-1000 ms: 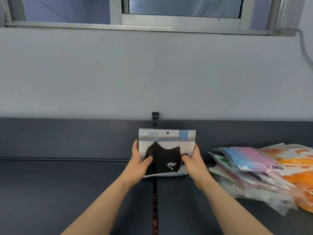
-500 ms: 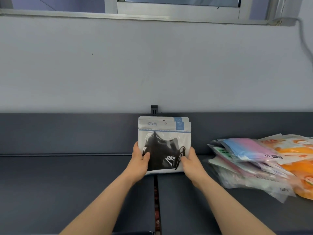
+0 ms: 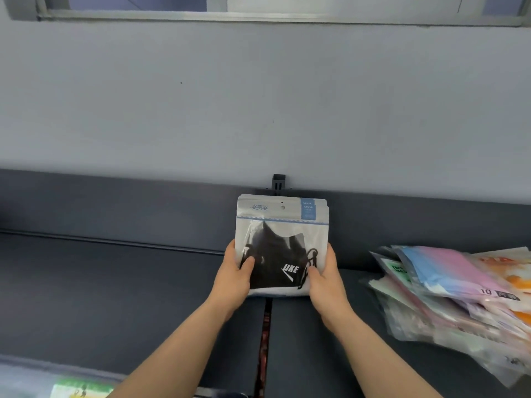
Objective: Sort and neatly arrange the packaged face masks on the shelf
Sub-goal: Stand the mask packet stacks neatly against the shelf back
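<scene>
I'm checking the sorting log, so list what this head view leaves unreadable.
Head view, white plastic packets with black masks: count hidden behind the front packet; header print too small.
Head view, loose pile of pastel plastic mask packets: blurred, cut by the right edge.
Head view, green-and-white packet: blurred, cut by the bottom edge.

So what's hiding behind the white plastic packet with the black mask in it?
More matching white packets: only their top-right edges peek out. The front black-mask packet covers the rest, so they cannot be counted.
</scene>
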